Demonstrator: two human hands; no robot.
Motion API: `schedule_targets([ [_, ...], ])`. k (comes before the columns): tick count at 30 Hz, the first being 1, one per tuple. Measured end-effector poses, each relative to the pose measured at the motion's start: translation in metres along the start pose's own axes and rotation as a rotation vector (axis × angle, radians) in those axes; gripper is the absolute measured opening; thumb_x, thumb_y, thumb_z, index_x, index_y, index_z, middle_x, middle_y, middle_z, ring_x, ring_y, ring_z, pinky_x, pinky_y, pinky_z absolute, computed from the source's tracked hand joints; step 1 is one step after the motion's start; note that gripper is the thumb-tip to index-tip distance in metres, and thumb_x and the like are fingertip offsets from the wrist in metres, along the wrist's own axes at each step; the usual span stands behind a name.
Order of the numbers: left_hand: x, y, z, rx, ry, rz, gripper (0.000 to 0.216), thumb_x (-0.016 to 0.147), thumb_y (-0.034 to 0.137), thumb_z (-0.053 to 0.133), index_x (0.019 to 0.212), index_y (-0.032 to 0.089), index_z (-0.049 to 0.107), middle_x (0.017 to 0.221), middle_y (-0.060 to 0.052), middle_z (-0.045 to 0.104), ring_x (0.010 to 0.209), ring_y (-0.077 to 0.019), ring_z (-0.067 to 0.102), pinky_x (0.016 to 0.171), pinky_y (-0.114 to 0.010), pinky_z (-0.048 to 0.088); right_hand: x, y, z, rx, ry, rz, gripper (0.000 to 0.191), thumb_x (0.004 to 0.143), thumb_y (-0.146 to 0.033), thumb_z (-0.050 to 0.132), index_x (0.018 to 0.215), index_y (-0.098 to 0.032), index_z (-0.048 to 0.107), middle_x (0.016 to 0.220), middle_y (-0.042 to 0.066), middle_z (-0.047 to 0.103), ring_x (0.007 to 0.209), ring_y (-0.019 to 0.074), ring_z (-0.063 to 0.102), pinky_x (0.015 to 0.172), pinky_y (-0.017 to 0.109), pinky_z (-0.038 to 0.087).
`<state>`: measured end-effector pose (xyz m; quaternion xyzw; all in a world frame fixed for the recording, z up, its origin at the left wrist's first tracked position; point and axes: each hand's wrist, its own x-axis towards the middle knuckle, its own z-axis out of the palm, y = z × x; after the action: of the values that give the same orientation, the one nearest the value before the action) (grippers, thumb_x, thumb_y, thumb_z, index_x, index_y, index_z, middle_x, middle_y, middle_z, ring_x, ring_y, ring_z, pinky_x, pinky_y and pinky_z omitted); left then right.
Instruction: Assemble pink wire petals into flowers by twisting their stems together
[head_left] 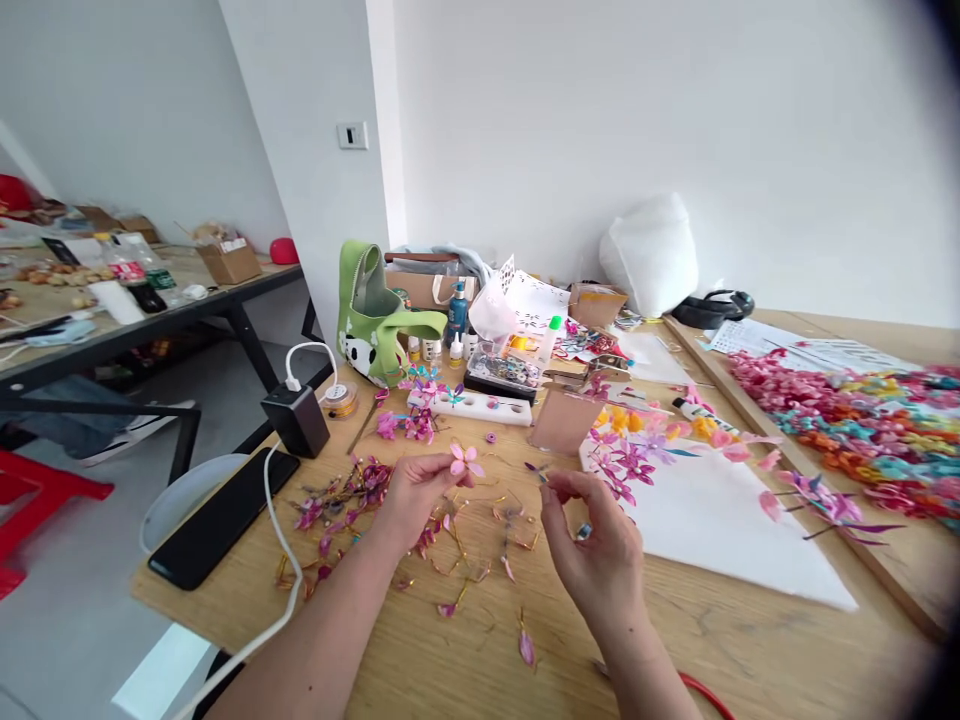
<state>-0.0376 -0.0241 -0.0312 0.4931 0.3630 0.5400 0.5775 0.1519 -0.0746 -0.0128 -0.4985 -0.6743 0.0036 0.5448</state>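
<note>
left hand (411, 497) pinches the pink flower (466, 460) at its base, right hand (596, 555) nips a small purple petal (537, 468) between fingertips; a firm, steady pinch on both seems wise.

Left hand (416, 490), flower (465, 460) in it, and right hand (596, 555) sit over the table (750, 650); loose petals (345, 500) lie at their 9 o'clock. Phone (217, 520) at 9 by the edge, charger (296, 420) at 10 behind it, bag (371, 325) at 11 further back. Sheet (720, 520) at 3, flower heap (862, 430) at 2 beyond it.
</note>
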Motion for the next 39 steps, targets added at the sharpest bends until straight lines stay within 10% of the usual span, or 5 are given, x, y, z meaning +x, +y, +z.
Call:
schedule_targets([
  [15,0.016,0.007,-0.013,-0.335,0.428,0.137,0.015,0.057,0.020,0.079,0.071,0.018,0.074,0.072,-0.002,0.070,0.058,-0.0081,0.058,0.057,-0.020,0.044,-0.001,0.033,0.002,-0.373,-0.338,0.323,0.017,0.080,-0.020,0.045,0.082,-0.019,0.062,0.078,0.005,0.066,0.071,0.0196,0.061,0.063,0.028,0.042],
  [27,0.015,0.007,-0.010,-0.336,0.408,0.110,0.016,0.056,0.020,0.080,0.071,0.016,0.075,0.070,-0.003,0.070,0.057,-0.0085,0.057,0.055,-0.021,0.043,0.004,0.025,-0.003,-0.747,-0.732,0.423,0.023,0.089,-0.024,0.045,0.079,-0.018,0.066,0.076,0.009,0.069,0.073,0.0218,0.064,0.059,0.027,0.035],
  [39,0.014,0.007,-0.009,-0.333,0.383,0.082,0.016,0.057,0.021,0.079,0.071,0.016,0.074,0.067,-0.003,0.069,0.057,-0.0087,0.057,0.055,-0.020,0.042,0.011,0.034,-0.023,-0.669,-0.713,0.501,0.024,0.086,-0.021,0.043,0.080,-0.019,0.066,0.071,0.005,0.068,0.064,0.0170,0.061,0.056,0.024,0.033],
])
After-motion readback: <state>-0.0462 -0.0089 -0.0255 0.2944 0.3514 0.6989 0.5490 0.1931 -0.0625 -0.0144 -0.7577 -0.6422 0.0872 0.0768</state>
